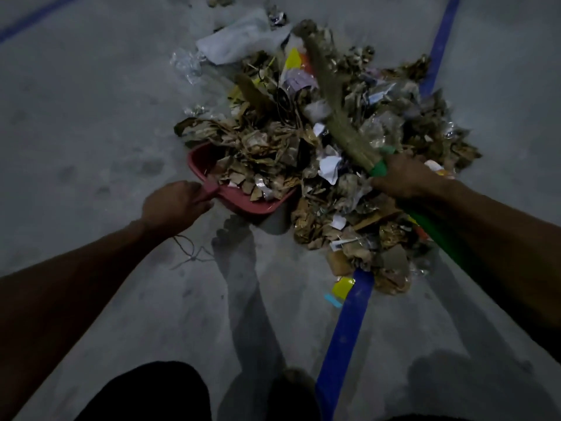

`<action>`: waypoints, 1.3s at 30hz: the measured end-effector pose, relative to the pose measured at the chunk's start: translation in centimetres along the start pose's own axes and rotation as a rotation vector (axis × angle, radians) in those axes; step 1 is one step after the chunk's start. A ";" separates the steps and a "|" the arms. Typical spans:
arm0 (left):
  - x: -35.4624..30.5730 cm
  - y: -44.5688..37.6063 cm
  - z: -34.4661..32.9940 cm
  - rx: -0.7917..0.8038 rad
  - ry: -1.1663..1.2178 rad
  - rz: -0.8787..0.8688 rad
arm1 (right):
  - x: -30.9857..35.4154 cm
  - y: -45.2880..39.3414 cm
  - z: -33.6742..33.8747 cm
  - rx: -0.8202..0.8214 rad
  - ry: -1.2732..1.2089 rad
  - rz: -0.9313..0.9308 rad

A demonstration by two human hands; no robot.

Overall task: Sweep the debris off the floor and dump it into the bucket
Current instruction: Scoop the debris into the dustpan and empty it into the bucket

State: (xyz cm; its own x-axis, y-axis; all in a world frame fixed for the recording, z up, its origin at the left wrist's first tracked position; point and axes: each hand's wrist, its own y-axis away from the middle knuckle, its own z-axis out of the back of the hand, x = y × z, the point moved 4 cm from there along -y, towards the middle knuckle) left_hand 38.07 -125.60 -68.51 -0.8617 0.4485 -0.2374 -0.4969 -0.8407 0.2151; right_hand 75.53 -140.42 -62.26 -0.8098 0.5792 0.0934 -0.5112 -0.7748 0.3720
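Left hand (174, 205) grips the dustpan (243, 189) handle, right hand (400, 177) clamps the broom (340, 117); draw debris (349, 183) from two o'clock with short strokes, pan lip flat.

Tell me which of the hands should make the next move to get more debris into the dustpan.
Right, probably. The right hand grips the broom, whose bristles lie across the debris pile beyond the dustpan. The left hand grips the dustpan's handle and is better kept bracing it.
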 end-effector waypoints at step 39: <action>2.7 -4.0 0.0 -0.141 -0.019 0.089 | 9.3 -10.4 2.1 0.056 0.163 0.200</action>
State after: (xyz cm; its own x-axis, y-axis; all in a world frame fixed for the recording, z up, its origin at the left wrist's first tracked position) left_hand 37.69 -121.02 -70.02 -0.9040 0.3750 -0.2053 -0.4004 -0.9110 0.0988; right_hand 73.90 -126.42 -63.37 -0.9311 0.3641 0.0221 -0.3233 -0.8518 0.4121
